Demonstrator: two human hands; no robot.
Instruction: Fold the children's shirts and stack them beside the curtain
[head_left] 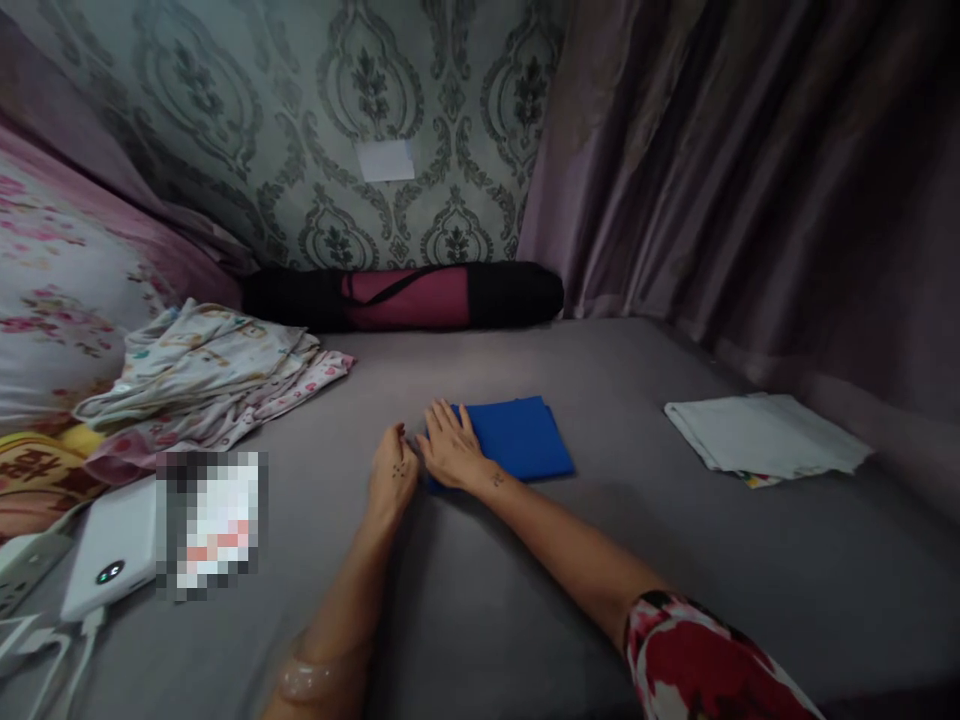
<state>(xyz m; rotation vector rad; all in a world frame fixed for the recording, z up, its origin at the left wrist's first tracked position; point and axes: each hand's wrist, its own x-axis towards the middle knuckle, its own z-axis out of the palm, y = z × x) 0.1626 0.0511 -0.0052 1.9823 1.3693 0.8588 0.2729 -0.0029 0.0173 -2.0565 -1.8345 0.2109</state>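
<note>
A flat blue folded cloth (pixel 523 438) lies on the grey sheet in front of me. My right hand (pixel 451 447) rests palm down on its left part, fingers stretched out and slightly spread. Just left of the cloth is my left hand (pixel 394 470), its fingers curled in and its knuckles close to the right thumb. Whatever the left fingers hold, if anything, is hidden from view. A clear bangle (pixel 311 680) circles my left wrist.
A pale folded cloth stack (pixel 765 435) lies on the right. To the left are crumpled patterned clothes (pixel 217 350), a white power bank (pixel 112 545) with cables, a power strip (pixel 30 570) and a blurred-out item (pixel 221 525). A black-and-maroon long bag (pixel 405 298) lies along the wall.
</note>
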